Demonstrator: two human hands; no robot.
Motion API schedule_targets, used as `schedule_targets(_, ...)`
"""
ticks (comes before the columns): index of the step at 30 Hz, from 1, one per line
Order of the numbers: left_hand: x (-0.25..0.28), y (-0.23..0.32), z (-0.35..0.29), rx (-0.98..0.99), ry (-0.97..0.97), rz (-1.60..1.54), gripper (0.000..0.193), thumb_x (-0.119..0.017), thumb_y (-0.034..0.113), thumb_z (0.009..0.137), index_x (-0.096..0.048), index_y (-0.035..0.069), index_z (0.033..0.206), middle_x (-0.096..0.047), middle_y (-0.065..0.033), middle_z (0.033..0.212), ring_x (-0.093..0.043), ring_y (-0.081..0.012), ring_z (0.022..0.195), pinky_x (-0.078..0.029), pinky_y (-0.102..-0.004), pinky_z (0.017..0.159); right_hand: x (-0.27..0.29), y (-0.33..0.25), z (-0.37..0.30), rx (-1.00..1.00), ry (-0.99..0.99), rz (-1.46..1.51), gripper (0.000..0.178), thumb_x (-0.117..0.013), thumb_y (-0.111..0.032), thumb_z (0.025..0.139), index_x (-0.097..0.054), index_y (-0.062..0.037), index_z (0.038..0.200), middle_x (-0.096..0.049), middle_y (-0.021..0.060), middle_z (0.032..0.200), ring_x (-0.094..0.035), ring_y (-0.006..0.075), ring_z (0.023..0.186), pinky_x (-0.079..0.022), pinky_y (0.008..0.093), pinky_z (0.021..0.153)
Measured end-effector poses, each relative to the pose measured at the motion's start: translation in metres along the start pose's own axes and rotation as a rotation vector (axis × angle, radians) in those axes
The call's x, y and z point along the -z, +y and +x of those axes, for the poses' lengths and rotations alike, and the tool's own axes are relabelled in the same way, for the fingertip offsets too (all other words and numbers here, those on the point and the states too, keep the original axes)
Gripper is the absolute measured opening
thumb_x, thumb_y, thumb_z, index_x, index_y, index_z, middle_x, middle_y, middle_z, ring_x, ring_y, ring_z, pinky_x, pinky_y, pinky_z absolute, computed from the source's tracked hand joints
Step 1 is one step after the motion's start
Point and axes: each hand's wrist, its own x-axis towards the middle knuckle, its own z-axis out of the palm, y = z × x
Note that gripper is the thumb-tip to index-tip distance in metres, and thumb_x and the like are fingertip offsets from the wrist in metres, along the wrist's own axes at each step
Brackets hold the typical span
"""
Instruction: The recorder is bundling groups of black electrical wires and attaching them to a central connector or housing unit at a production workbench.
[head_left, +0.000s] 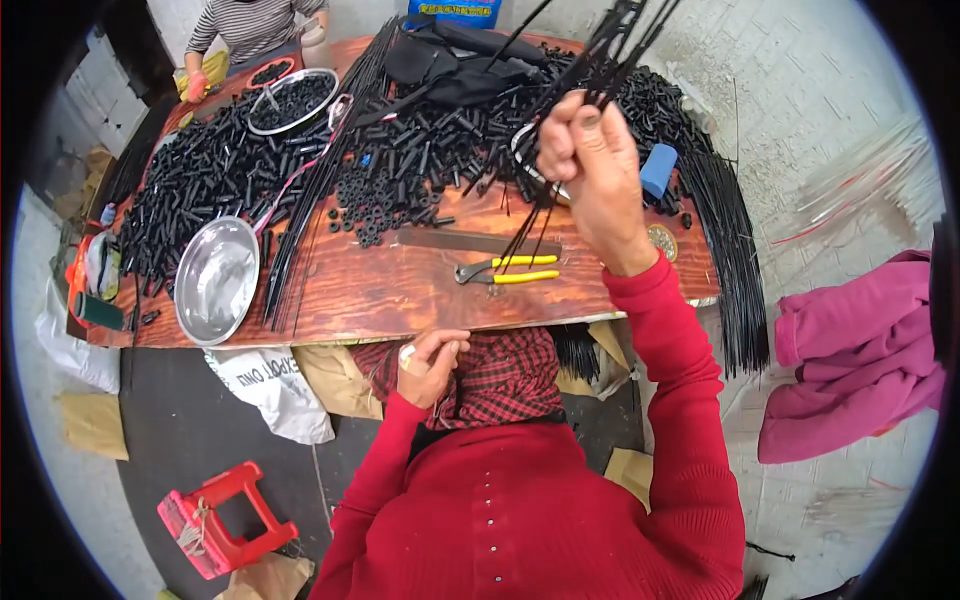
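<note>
My right hand (598, 165) is raised above the right part of the table, its fingers closed round a bunch of thin black rods (625, 55). The rods stick out above the fist, and their thin ends hang below it. My left hand (430, 365) rests low, just in front of the table's near edge, with a pale bandage on it. Its fingers are curled together, and whatever they may hold is hidden. Pliers with yellow handles (520, 277) lie on the table between my hands, near a flat dark metal bar (440, 239).
Heaps of short black tubes (225, 165) and small black rings (365, 205) cover the reddish wooden table (340, 290). A steel bowl (217, 280) stands at the left, a blue block (658, 170) at the right. Another person (250, 30) sits at the far left. A red stool (225, 515) is on the floor.
</note>
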Motion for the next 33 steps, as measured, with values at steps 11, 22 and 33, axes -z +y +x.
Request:
schedule_targets(11, 0.053, 0.028, 0.027, -0.052, 0.407, -0.257, 0.02, -0.054, 0.009, 0.099, -0.063, 0.002, 0.115, -0.067, -0.0023, 0.091, -0.052, -0.0049, 0.067, -0.045, -0.0207, 0.063, -0.093, 0.08, -0.036, 0.022, -0.013, -0.064, 0.025, -0.046, -0.03, 0.105, -0.049, -0.0056, 0.107, -0.049, 0.0006, 0.079, -0.045, 0.0072, 0.067, -0.043, 0.0222, 0.063)
schedule_targets(22, 0.027, 0.058, -0.036, -0.017, 0.285, -0.204, 0.017, -0.056, 0.007, 0.097, -0.063, -0.001, 0.11, -0.067, -0.006, 0.089, -0.054, -0.0068, 0.069, -0.046, -0.0216, 0.066, -0.078, 0.08, -0.081, -0.16, -0.18, -0.278, 0.022, -0.044, -0.02, 0.105, -0.056, -0.002, 0.107, -0.047, -0.0049, 0.071, -0.04, 0.0032, 0.059, -0.035, 0.0198, 0.054)
schedule_targets(33, -0.003, 0.129, -0.004, -0.136, 0.223, -0.297, 0.033, -0.055, 0.01, 0.1, -0.054, -0.003, 0.13, -0.066, -0.0097, 0.115, -0.064, -0.0118, 0.097, -0.051, -0.0257, 0.083, -0.054, 0.048, -0.14, -0.154, -0.149, -0.312, 0.028, -0.046, -0.022, 0.105, -0.059, 0.0017, 0.11, -0.046, -0.0032, 0.066, -0.041, 0.0048, 0.059, -0.036, 0.0224, 0.053)
